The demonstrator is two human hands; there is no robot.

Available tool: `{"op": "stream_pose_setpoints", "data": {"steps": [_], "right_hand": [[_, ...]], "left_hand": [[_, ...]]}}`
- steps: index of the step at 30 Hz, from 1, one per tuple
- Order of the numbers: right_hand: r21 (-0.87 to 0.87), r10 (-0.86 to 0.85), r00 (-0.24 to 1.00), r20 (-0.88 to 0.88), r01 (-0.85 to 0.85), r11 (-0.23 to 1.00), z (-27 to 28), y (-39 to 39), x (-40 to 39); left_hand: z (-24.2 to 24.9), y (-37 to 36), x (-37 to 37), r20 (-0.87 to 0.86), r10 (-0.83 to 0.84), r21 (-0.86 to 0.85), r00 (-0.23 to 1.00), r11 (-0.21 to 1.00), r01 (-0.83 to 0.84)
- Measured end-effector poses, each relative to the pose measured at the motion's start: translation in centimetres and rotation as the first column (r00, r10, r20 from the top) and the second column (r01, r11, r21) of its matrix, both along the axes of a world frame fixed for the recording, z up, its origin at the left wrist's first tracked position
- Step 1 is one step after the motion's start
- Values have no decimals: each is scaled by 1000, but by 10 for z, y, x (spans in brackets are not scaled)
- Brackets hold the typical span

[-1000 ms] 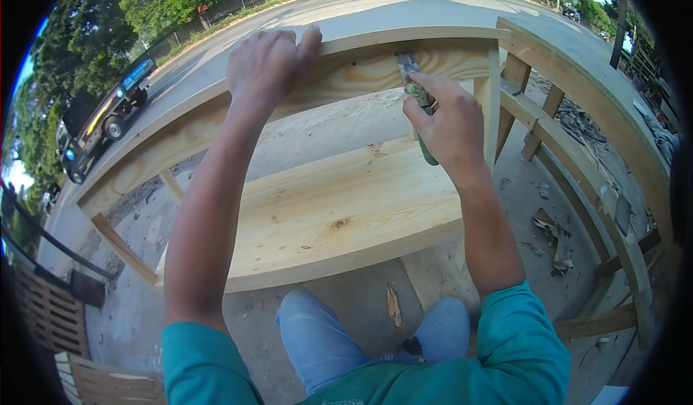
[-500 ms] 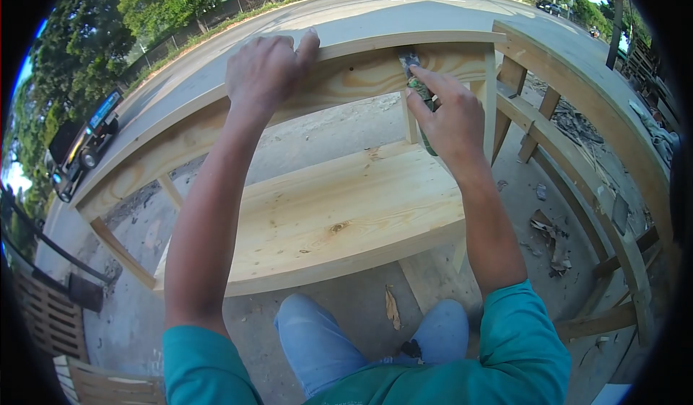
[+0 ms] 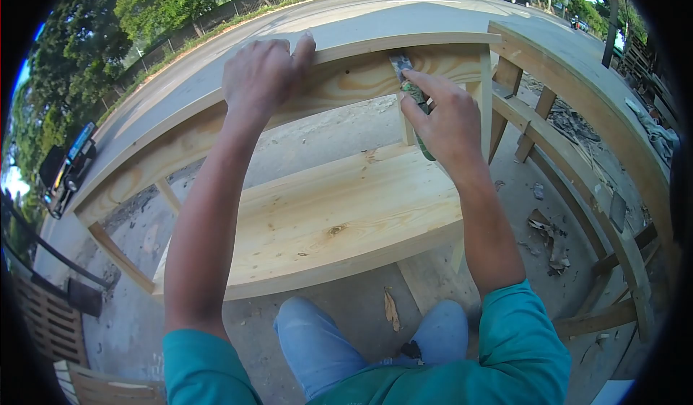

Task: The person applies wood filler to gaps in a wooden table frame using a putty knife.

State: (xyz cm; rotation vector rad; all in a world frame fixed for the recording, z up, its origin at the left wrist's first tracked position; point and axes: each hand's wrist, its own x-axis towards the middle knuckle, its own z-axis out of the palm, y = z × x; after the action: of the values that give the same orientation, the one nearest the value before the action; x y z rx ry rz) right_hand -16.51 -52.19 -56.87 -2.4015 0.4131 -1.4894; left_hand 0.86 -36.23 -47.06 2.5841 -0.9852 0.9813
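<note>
A pale wooden table (image 3: 173,144) with a lower shelf (image 3: 346,203) stands in front of me. My left hand (image 3: 261,76) is closed over the front edge of its top board, thumb up; the fingertips are partly hidden. In my right hand (image 3: 449,112), near the table's right end, is a putty knife (image 3: 411,89) with a green handle. Its stained blade points up against the front rail (image 3: 354,79), just under the top board. The fingers pinch the handle, and the index finger stretches toward the blade.
At the right stands a wooden frame (image 3: 570,66) close to the table. Dry leaves and scraps (image 3: 552,239) lie on the concrete floor. A slatted wooden piece (image 3: 108,387) is at lower left. Beyond the table runs a road with a vehicle (image 3: 68,170).
The putty knife and my right hand have shifted slightly left along the rail. My left hand keeps its place on the edge. The vehicle has moved farther left.
</note>
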Motion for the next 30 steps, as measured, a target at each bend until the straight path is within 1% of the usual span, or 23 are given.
{"op": "stream_pose_setpoints", "data": {"steps": [3, 6, 9, 12, 15, 18, 21, 24, 27, 28, 30], "right_hand": [[2, 9, 1000, -2, -9, 1000, 1, 2, 4], [-9, -16, 999, -48, 15, 1000, -1, 1, 5], [-51, 9, 998, -65, -13, 999, -4, 1, -3], [2, 29, 998, -52, -29, 1000, 0, 3, -11], [4, -8, 1000, -28, 8, 1000, 5, 1, -11], [-49, -39, 999, -39, 37, 998, 4, -6, -5], [-41, -37, 987, -153, 31, 999, 3, -2, -14], [-48, -17, 986, -169, 9, 999, 7, 0, -23], [-49, -36, 997, -69, 33, 998, 9, -4, -16], [-36, -33, 989, -141, 28, 999, 10, -2, -18], [-19, -35, 963, -266, 31, 999, 13, -1, -26]], "left_hand": [[1, 0, -4, 4, 12, 0, 1000, 1000, -12], [0, -1, -2, 5, 21, 0, 1000, 1000, -21], [1, -1, -3, 10, 17, -10, 1000, 1000, -17], [0, -1, -2, 32, 19, -16, 999, 1000, -18], [1, -1, -2, -5, 29, 0, 1000, 1000, -29], [1, -1, -5, -1, 13, -10, 1000, 1000, -13], [0, -1, -4, 24, 7, -20, 1000, 1000, -6], [-1, -2, -1, 53, -2, -33, 999, 999, 4], [4, -1, -5, -2, 9, -8, 1000, 1000, -9], [8, -1, -9, -46, 23, 8, 999, 1000, -22], [8, -3, -9, -33, 32, -5, 999, 999, -32]]}}
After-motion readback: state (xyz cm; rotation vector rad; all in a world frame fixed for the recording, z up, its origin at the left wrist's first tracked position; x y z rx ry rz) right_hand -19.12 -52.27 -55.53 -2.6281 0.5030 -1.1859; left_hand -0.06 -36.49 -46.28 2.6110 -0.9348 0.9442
